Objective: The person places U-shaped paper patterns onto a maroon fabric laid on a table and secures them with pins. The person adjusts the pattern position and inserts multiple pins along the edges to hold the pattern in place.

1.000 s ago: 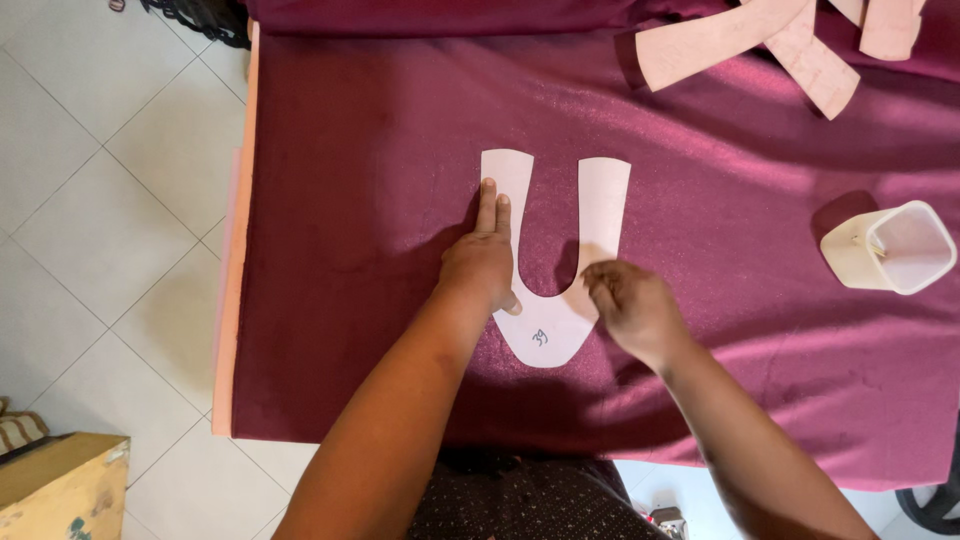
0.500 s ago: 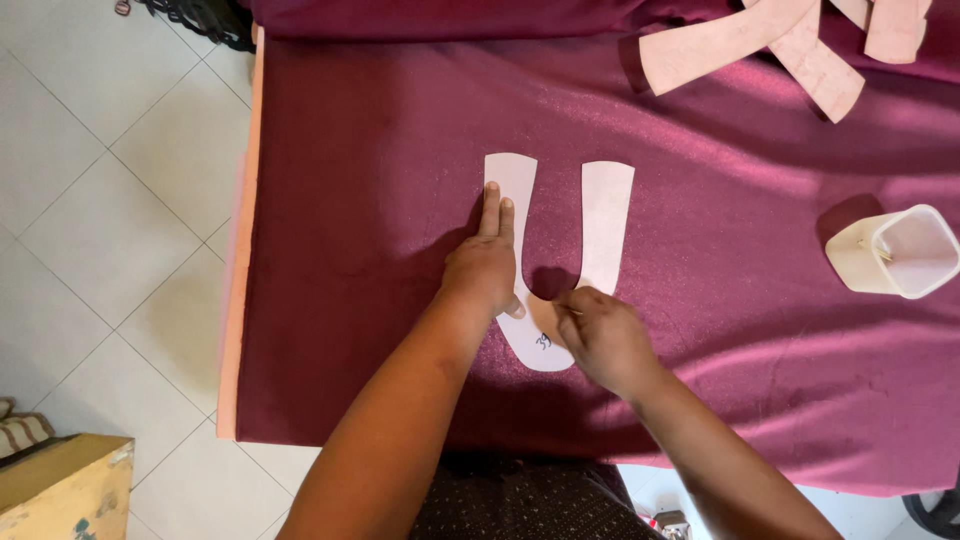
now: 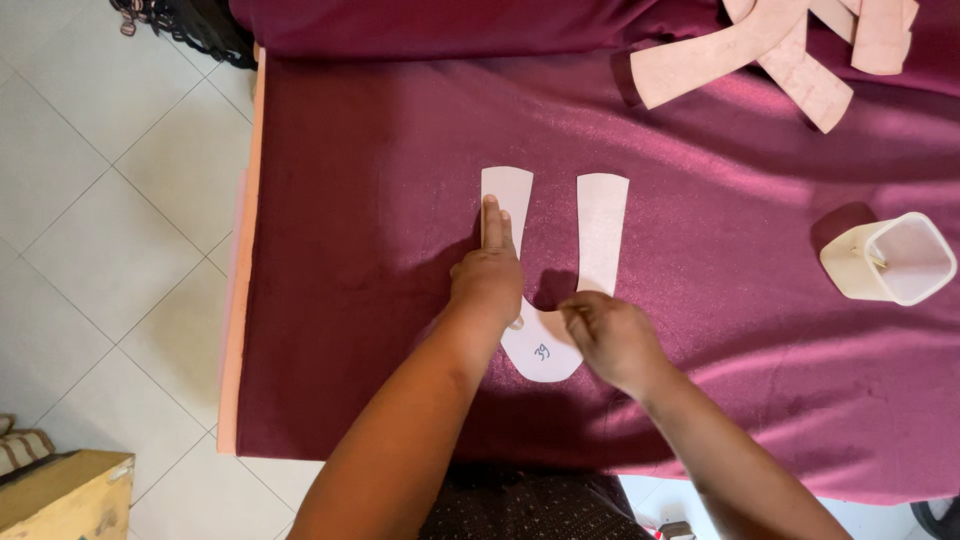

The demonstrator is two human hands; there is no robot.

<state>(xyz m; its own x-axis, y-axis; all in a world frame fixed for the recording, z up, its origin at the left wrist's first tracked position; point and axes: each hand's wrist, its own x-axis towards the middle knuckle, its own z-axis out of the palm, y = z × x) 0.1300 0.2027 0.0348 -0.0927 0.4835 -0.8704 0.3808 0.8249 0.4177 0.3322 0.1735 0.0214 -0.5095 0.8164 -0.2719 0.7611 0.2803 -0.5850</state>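
A small sewing or shoemaking workshop: maroon fabric (image 3: 380, 250) covers the bench, a U-shaped paper pattern (image 3: 545, 345) lies on it, more pattern pieces (image 3: 760, 50) far right.

cloth (image 3: 400, 250): maroon, satiny sheen | template (image 3: 600, 225): matt paper

Both forearms are bare and sleeveless to the frame edge, above a dark, finely dotted garment (image 3: 530, 510).

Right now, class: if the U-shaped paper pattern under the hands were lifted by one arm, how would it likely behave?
The pattern looks thin and flat on the cloth, so it is probably light and would droop when lifted. The left hand presses it down, suggesting it may slide easily on the shiny fabric. Its narrow arms could bend or crease if pulled.
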